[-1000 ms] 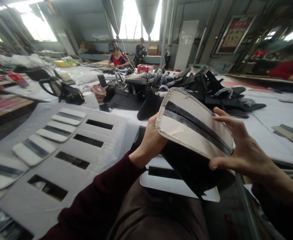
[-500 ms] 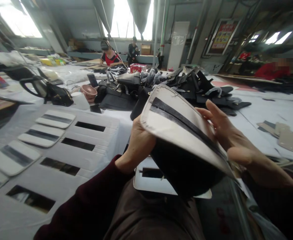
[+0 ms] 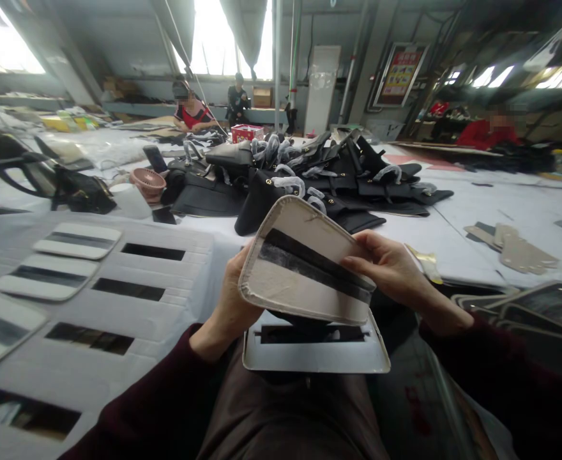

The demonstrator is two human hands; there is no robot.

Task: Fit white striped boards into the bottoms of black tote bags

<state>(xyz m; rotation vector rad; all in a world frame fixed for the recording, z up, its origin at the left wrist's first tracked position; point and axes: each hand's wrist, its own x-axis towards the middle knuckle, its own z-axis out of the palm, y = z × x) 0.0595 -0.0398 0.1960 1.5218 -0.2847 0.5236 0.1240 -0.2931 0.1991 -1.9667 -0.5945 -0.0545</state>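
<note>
Panel (image 3: 293,291), beige with black strip, sat above lap, over slotted template (image 3: 310,358). Left hand (image 3: 233,300) gripped left edge; right hand (image 3: 391,268) pinched right end. Likely light, semi-stiff, bendable; edges safest hold.

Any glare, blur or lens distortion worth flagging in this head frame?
Head view: the back windows are blown out to white; the beige panel with a black strip, held by the left hand and right hand, is sharp and evenly lit; the pile of black bags loses detail in shadow; edges of the white table bow toward the frame borders, a wide-angle effect.
</note>
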